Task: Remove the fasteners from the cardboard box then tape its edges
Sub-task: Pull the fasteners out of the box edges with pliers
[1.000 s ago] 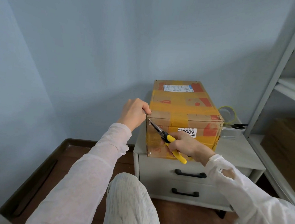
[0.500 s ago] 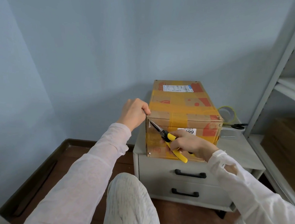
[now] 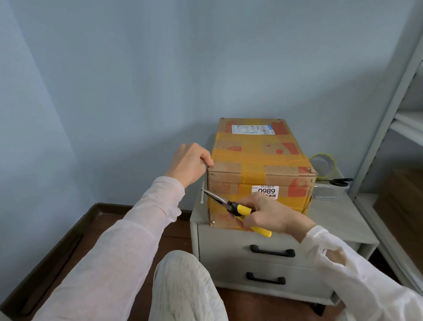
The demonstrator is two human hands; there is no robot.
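While the right hand (image 3: 264,215) wraps round the yellow handles of the pliers (image 3: 227,202), the tool's nose pinches a nail (image 3: 202,197) clear of the cardboard box (image 3: 258,159).

Nail: hangs upright with its long axis vertical, just beside the box's near left vertical edge and not touching it. Which end carries the head is too small to tell.

Pliers: the long axis runs from the handles, low and right in front of the near face, up and left to the tip. The tip points away from the box, toward the person's left.

Box: stands on the desk (image 3: 339,221) with its long axis running away from the person and a short face toward the camera.

Left hand (image 3: 190,163): fingers curled, resting against the box's upper near left corner. Whether they pinch anything cannot be told. This hand sits just above the held nail and is the free hand nearer to it.

Judgement: this fastener is out and must be set aside or passed upward to the left hand. A further fastener head (image 3: 213,222) shows at the lower left corner of the near face, below and slightly right of the pliers' tip. Reaching it would require the nose to swing down and back toward the face.

Taping appears not yet begun. The tape roll (image 3: 322,166) and scissors (image 3: 340,181) lie to the right of the box, well apart from both hands.
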